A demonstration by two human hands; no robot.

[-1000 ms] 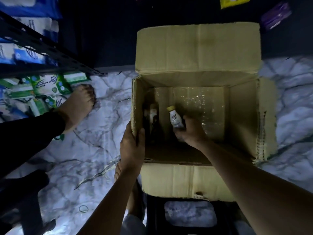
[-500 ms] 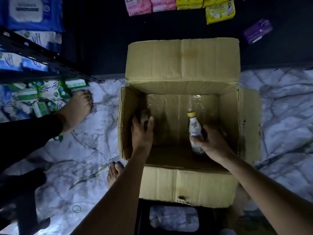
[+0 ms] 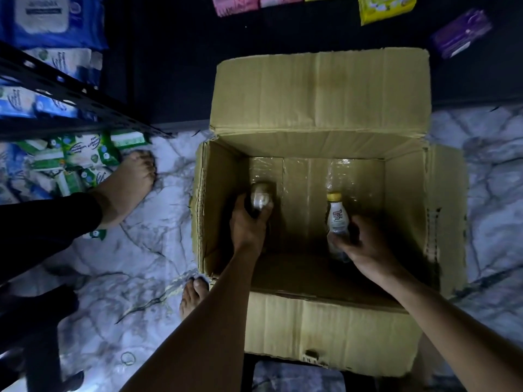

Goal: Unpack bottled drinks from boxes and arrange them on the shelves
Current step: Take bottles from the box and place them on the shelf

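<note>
Inside cardboard box (image 3: 319, 91), left grip (image 3: 247, 224) clamps a dark bottle (image 3: 261, 195) by the box's left wall; right grip (image 3: 368, 244) clamps a yellow-capped bottle (image 3: 336, 219) right of box centre, cap pointing away from the wrist.

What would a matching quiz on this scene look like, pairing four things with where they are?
Things
1. clear plastic bottle with a yellow cap
2. dark bottle
3. purple packet
4. green-and-white packs

Places
A. on the floor beside the bare foot
B. gripped by the left hand
C. on the dark surface beyond the brown cardboard box
D. gripped by the right hand

Pairs: 1-D, 2-B, 3-C, 4-A
</note>
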